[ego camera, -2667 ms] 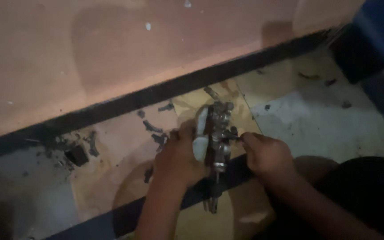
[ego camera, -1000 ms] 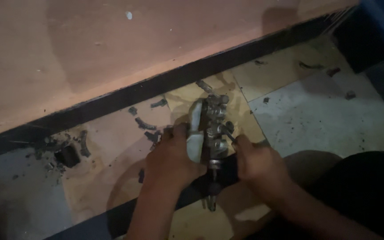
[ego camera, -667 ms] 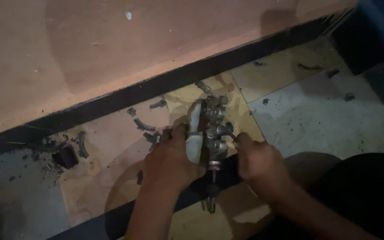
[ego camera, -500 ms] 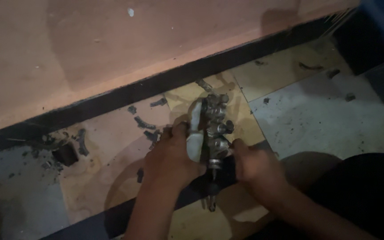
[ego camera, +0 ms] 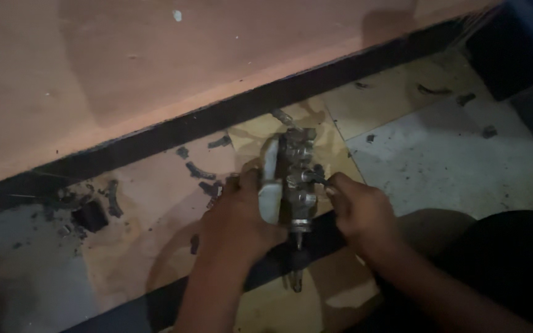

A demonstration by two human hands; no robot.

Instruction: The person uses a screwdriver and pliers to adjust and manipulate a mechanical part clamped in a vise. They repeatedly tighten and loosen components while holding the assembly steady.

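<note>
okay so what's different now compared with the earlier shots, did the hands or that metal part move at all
Little changed. The right hand crept in from a short way off to the side of the metal part, fingertips now at a small dark fitting. The left hand stays wrapped around the part, held upright over the floor tiles. The scattered debris lies as before.

Dim corner, tiled floor [ego camera: 464, 166] against a wall.
Orange-pink wall [ego camera: 155, 74] above a black skirting band [ego camera: 229, 114]; worn yellow and grey tiles, scattered dark debris [ego camera: 94, 213], low warm light.
</note>
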